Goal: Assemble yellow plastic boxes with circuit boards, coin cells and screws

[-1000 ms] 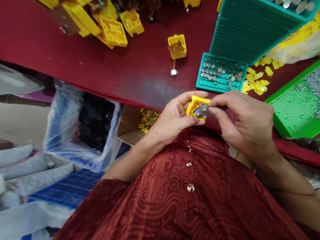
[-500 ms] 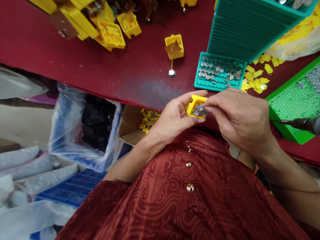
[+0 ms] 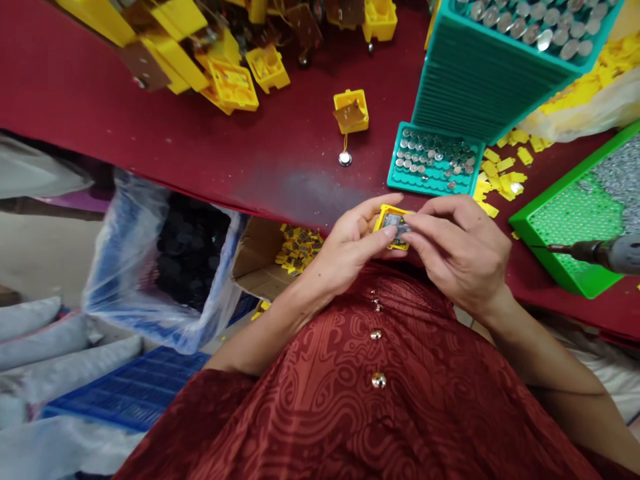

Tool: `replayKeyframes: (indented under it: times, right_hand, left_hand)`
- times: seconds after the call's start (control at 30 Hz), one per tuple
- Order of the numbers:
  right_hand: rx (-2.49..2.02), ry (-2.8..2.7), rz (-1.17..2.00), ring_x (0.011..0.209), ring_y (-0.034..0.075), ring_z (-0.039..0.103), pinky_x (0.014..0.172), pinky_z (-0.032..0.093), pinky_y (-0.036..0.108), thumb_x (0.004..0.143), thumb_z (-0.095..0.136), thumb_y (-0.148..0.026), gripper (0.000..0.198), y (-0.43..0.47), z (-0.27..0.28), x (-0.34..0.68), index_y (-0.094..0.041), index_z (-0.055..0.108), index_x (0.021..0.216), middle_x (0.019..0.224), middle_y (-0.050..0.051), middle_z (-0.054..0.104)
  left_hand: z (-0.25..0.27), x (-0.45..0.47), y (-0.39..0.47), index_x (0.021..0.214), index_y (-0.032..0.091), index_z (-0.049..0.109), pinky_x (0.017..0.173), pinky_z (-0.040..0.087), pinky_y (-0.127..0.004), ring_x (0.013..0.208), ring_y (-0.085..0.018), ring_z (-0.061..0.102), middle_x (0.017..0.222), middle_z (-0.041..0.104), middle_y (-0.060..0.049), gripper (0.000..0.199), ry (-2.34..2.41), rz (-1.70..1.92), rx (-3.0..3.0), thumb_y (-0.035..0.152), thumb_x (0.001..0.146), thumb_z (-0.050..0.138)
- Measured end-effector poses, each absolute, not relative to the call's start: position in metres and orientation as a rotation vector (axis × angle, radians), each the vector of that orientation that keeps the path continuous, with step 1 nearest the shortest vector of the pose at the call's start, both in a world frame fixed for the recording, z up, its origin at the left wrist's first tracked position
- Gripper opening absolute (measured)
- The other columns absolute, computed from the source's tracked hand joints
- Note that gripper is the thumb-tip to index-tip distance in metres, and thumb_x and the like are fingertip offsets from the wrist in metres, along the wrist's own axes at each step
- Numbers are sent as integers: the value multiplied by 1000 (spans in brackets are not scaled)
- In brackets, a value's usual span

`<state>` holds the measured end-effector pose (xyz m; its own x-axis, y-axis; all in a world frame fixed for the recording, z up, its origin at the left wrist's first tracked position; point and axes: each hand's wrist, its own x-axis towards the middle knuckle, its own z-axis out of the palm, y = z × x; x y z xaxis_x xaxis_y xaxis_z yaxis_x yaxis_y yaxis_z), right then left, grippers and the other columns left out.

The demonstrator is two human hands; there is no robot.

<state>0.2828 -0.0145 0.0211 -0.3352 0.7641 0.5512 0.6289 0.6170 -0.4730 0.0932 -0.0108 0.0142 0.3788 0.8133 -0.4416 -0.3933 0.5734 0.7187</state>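
Near the edge of the table (image 3: 200, 157), a yellow case (image 3: 383, 211) is held in the left hand (image 3: 347, 245), with the thumb laid over a grey board (image 3: 392, 219) inside. By the right hand (image 3: 465, 247), thumb and forefinger brought close, the board is touched at its side; whether it is pinched cannot be told.

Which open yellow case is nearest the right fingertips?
The yellow case held in the left hand, with a grey board inside; the other open cases are on the red table.
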Motion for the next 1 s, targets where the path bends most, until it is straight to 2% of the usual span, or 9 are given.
replayKeyframes:
  times: [0.23,0.43,0.63,0.77,0.9,1.0]
  right_hand:
    - [-1179,-2006,233,86,15,69,78,61,31,101,68,-14,12,-16,19,284,-21,77,103,94,5,72]
    - [-1204,-2058,378,91,17,67,81,58,33,103,67,-18,11,-14,23,289,-19,78,103,96,6,71]
    - [-1241,-2017,170,88,18,65,78,57,35,101,69,-17,10,-22,21,284,-22,77,105,94,6,71]
    - [-1243,-1999,86,85,18,65,75,57,35,100,70,-17,8,-26,18,283,-22,75,104,94,6,71]
    - [-1276,-2007,238,90,19,67,80,58,36,100,70,-17,5,-24,21,291,-21,73,102,96,6,71]
    - [-1310,-2002,382,92,18,67,82,57,35,99,69,-16,5,-21,25,298,-21,69,99,96,4,70]
  left_hand:
    - [14,97,-13,133,22,72,88,68,-28,104,-17,74,115,76,-4,45,851,784,512,32,91,86]
    - [10,104,-14,128,19,71,84,70,-27,96,-15,74,107,75,-3,46,876,810,498,30,87,89]
    - [15,109,-10,131,18,69,80,69,-26,88,-13,72,105,76,-3,42,1016,824,661,30,91,79]
    - [16,109,-10,134,18,67,78,67,-25,95,-16,73,113,77,-6,41,1009,777,685,28,95,73]
    - [14,109,-12,134,21,66,84,66,-27,106,-19,73,123,75,-7,41,903,777,662,31,96,74]
    - [13,110,-13,134,22,67,88,65,-28,106,-18,71,124,73,-7,40,882,791,702,35,97,75]
